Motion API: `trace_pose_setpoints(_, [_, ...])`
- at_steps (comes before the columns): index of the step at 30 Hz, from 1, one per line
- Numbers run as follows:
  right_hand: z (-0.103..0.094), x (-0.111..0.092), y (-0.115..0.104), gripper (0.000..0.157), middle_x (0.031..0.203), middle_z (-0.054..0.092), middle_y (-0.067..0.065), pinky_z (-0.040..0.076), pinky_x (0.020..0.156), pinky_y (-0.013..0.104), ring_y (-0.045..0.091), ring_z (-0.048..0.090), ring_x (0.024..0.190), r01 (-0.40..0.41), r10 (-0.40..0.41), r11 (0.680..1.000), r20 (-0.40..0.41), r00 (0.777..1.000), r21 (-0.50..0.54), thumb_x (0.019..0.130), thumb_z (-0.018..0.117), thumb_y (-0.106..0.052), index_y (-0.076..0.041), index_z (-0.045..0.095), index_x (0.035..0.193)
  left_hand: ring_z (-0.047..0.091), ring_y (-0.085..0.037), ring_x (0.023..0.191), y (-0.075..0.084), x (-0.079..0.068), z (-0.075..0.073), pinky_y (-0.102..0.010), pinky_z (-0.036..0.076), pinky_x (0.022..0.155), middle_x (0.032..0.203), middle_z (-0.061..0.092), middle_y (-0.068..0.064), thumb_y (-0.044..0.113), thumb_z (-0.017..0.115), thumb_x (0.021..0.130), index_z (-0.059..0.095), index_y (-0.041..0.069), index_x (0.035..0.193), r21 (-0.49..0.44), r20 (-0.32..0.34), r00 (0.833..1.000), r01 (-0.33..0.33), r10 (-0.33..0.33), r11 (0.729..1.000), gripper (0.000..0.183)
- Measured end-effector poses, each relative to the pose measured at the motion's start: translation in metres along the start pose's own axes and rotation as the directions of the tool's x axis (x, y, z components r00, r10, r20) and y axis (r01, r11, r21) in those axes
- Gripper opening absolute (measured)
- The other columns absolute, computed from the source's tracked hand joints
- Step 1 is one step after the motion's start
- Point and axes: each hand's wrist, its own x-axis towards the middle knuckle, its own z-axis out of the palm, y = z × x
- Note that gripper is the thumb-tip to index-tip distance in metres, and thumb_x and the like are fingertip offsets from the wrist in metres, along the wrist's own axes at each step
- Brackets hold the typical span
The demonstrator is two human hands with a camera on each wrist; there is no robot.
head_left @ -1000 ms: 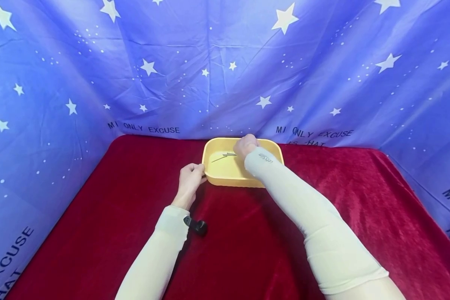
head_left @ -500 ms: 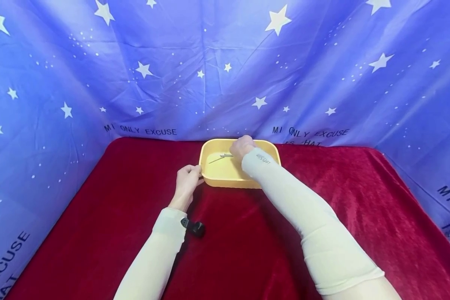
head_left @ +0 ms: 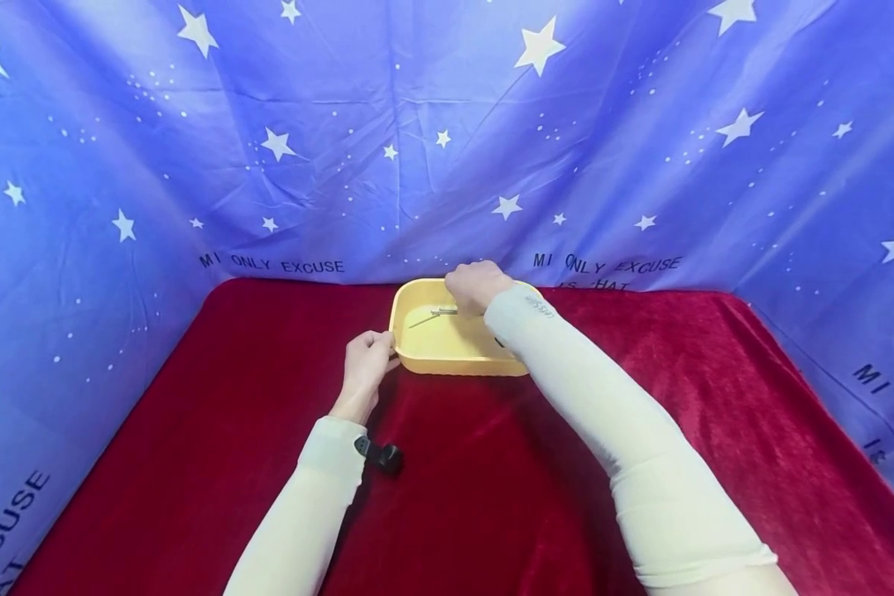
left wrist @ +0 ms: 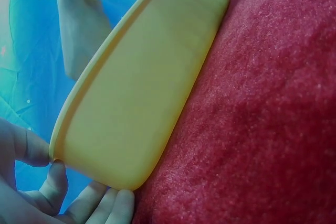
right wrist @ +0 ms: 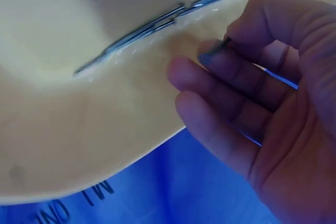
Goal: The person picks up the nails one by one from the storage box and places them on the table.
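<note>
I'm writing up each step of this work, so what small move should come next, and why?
I'd probably raise the right hand gently clear of the yellow tray without loosening its pinch. It appears to grip a small grey piece, perhaps a nail, apart from the metal nails lying in the tray, while the left hand holds the tray's left end.

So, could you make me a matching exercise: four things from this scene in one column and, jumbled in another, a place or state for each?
1. The person's bare left hand
2. The person's bare right hand
3. Thin silvery metal rods
4. Deep red, velvety cloth

A. Lie inside the rounded, rectangular yellow tray
B. Spread beneath the tray
C. Pinches a small dark piece
D. Holds the tray's left end

Pairs: 1-D, 2-C, 3-A, 4-B
</note>
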Motion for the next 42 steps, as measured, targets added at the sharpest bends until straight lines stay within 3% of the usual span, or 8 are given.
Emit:
trace_pose_setpoints(7, [-0.004, -0.013, 0.011, 0.006, 0.078, 0.059, 0.004, 0.05, 0.068, 0.039, 0.021, 0.054, 0.074, 0.016, -0.015, 0.996, -0.007, 1.0, 0.086, 0.079, 0.057, -0.01, -0.015, 0.058, 0.077, 0.057, -0.024, 0.09, 0.001, -0.003, 0.0, -0.037, 0.054, 0.086, 0.09, 0.051, -0.013, 0.01, 0.05, 0.084, 0.05, 0.0, 0.077, 0.019, -0.004, 1.0, -0.006, 0.006, 1.0, 0.012])
trace_pose_setpoints(24, [-0.002, -0.052, 0.037, 0.017, 0.061, 0.038, -0.002, 0.038, 0.051, 0.032, 0.015, 0.041, 0.058, 0.021, -0.009, 0.991, -0.099, 0.995, 0.129, 0.078, 0.054, -0.015, -0.017, 0.043, 0.066, 0.056, -0.022, 0.09, -0.001, -0.002, 0.001, -0.037, 0.054, 0.085, 0.089, 0.05, -0.012, 0.009, 0.05, 0.083, 0.049, 0.0, 0.075, 0.005, 0.001, 1.0, -0.014, 0.014, 1.0, 0.011])
trace_pose_setpoints(32, [0.009, -0.065, 0.049, 0.014, 0.067, 0.052, -0.002, 0.043, 0.056, 0.04, 0.02, 0.052, 0.066, 0.031, -0.007, 0.992, -0.2, 0.98, 0.119, 0.081, 0.057, -0.022, -0.019, 0.051, 0.069, 0.055, -0.022, 0.091, -0.002, -0.001, -0.001, -0.038, 0.054, 0.085, 0.091, 0.05, -0.012, 0.009, 0.049, 0.082, 0.048, -0.004, 0.078, 0.01, 0.004, 1.0, -0.015, 0.015, 1.0, 0.013])
trace_pose_setpoints(42, [0.022, -0.086, 0.074, 0.007, 0.073, 0.054, -0.002, 0.044, 0.057, 0.038, 0.019, 0.052, 0.07, 0.043, 0.001, 0.986, -0.267, 0.964, 0.159, 0.08, 0.057, -0.018, -0.018, 0.053, 0.073, 0.056, -0.023, 0.092, -0.001, -0.003, 0.001, -0.038, 0.054, 0.085, 0.092, 0.052, -0.013, 0.008, 0.048, 0.082, 0.047, -0.001, 0.074, 0.003, 0.001, 1.0, -0.021, 0.021, 1.0, 0.012])
